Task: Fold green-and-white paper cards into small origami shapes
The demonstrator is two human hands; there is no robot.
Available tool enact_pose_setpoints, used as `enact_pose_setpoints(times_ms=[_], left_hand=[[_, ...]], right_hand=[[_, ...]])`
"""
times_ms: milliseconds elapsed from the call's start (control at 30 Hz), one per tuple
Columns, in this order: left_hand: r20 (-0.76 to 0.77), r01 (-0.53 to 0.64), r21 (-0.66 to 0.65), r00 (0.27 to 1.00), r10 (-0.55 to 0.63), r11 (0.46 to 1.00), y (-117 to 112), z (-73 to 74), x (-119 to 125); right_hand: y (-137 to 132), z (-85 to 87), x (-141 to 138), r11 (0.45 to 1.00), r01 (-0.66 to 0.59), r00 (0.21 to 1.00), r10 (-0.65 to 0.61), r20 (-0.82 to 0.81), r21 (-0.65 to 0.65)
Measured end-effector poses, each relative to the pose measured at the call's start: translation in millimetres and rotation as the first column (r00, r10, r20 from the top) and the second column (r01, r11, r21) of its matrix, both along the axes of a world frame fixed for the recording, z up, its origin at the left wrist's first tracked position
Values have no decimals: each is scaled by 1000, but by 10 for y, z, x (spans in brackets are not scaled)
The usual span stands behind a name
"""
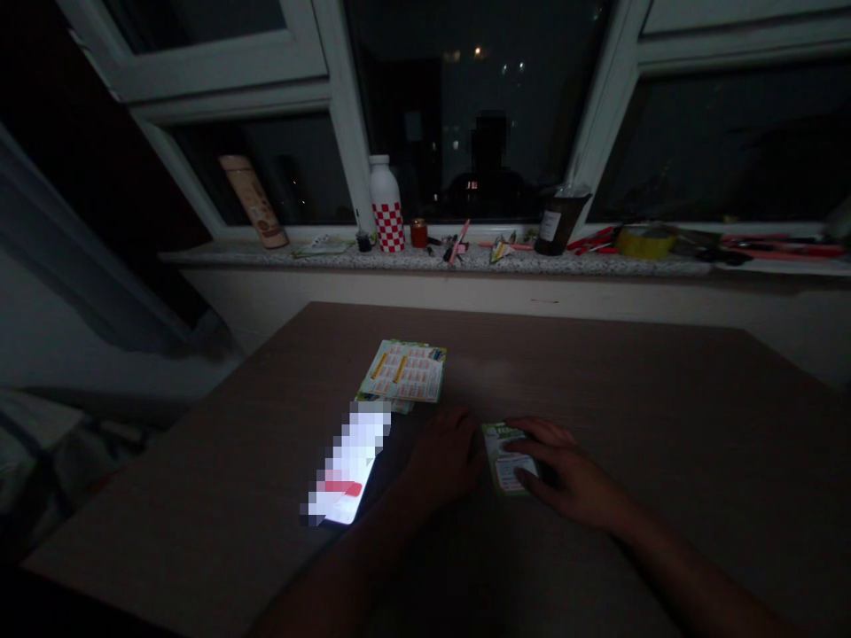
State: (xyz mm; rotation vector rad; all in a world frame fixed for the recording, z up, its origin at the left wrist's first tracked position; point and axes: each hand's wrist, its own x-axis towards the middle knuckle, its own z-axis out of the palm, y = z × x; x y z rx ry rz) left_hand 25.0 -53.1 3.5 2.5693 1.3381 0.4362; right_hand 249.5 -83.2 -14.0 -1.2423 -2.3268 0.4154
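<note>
Both hands rest on the brown counter (631, 390), where a lit phone (349, 470) glows at left, a stack of printed cards (403, 372) sits untouched beyond it, and one card (502, 456) lies apart, pinned under flat fingers of the right hand (565, 478), the left hand (444, 456) curled beside it, grip too dark to tell.
</note>
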Motion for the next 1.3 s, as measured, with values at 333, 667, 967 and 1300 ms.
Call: enact_pose_setpoints(times_ms=[333, 667, 967, 1300], left_hand=[[14, 18, 4, 1000, -18, 1000, -3, -1, 5], [18, 146, -9, 989, -145, 989, -37, 84, 31], [14, 159, -4, 987, -159, 987, -29, 48, 29], [3, 151, -3, 988, -151, 988, -27, 59, 50]], right_hand=[[4, -4, -1, 1000, -9, 1000, 9, 1, 2], [1, 1, -8, 1000, -11, 1000, 11, 1, 7], [-2, 12, -11, 1000, -8, 1000, 8, -4, 9], [7, 7, -7, 1000, -15, 1000, 16, -17, 11]])
